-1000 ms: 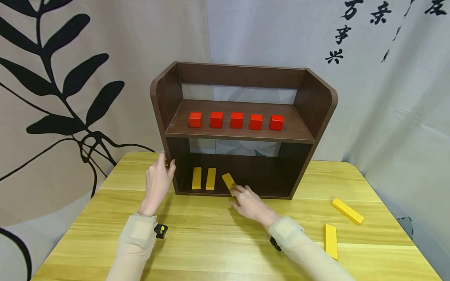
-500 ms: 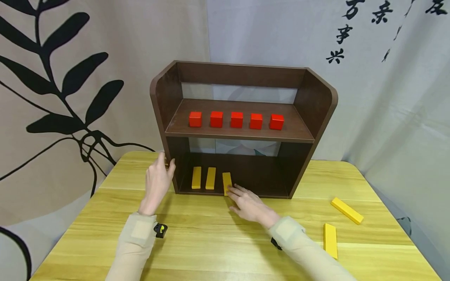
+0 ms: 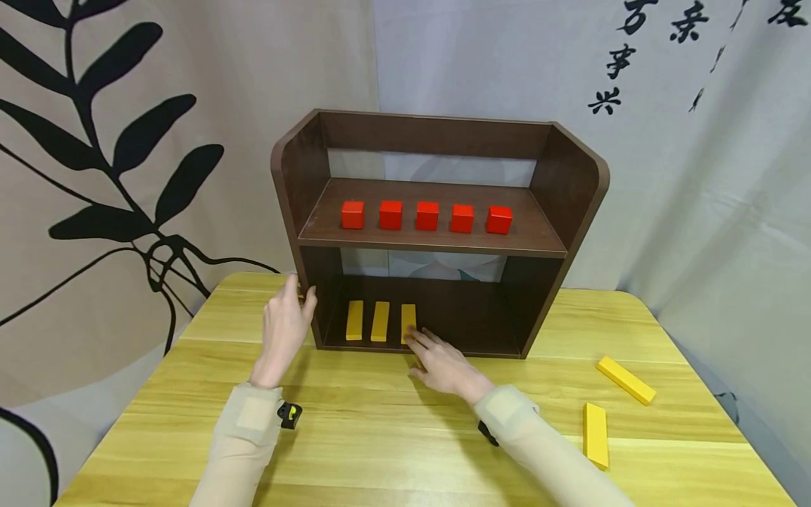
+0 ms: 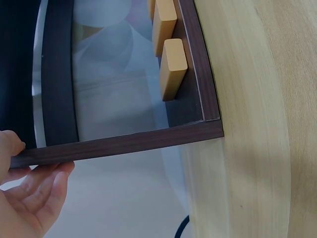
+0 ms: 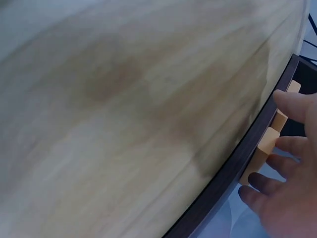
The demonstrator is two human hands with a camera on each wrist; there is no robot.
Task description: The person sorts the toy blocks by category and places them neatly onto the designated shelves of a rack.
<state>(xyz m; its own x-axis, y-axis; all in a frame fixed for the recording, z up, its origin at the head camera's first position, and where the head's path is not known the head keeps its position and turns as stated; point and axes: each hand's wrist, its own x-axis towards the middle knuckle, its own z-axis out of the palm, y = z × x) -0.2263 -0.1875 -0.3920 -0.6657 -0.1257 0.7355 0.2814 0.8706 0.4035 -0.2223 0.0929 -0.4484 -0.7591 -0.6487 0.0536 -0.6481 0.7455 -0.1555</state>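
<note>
Landmark: brown shelf (image 3: 437, 232) at the back of the table (image 3: 380, 436). Left hand (image 3: 283, 334) is at the shelf's left side panel, fingers nearly straight and close together, tips against the panel's outer face, thumb at its front edge; in the left wrist view the fingers (image 4: 34, 191) lie along the panel edge, bracing rather than wrapping it. Inside the shelf's lower bay, toward its left, three yellow bars lie side by side, long axis front to back: first bar (image 3: 355, 320), second bar (image 3: 380, 321), third bar (image 3: 408, 323), narrow gaps between them. Right hand (image 3: 443, 365) is at the shelf's front edge just right of these, fingers stretched out and slightly spread, fingertips (image 3: 415, 336) touching the near end of the third bar; nothing is pinched. The right wrist view is blurred but shows the fingers (image 5: 292, 106) over the shelf's front lip with bar ends beside them. On the shelf's upper board, five red cubes (image 3: 426, 216) stand in an even row. Right of the shelf, on the table, two loose bars: one (image 3: 595, 434) near the front, one (image 3: 625, 380) angled, just behind it, well apart from the shelf.
</note>
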